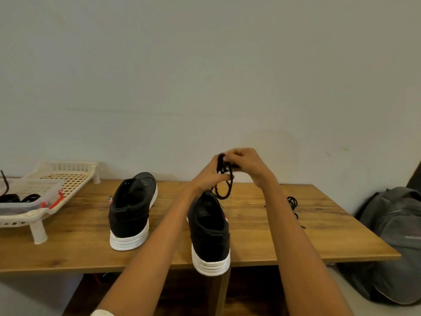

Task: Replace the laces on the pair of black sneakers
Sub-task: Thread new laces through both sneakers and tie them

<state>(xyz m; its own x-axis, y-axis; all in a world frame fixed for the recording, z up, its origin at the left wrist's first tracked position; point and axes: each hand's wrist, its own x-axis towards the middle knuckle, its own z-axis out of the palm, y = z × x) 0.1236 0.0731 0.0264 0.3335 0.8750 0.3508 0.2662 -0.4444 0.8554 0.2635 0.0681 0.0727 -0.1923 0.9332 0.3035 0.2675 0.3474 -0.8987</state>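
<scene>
Two black sneakers with white soles stand on the wooden table (262,233), heels toward me. The left sneaker (131,213) has empty eyelets. The right sneaker (210,231) overhangs the table's front edge. Above its toe, my left hand (208,175) and my right hand (246,164) both pinch a black lace (224,185), whose loops hang down between them. Another black lace (293,207) lies loose on the table to the right, partly hidden by my right forearm.
A cream slatted tray on legs (57,185) stands at the left, holding a clear plastic box (29,197) with black laces in it. A grey backpack (396,238) leans by the table's right end. A plain wall runs behind.
</scene>
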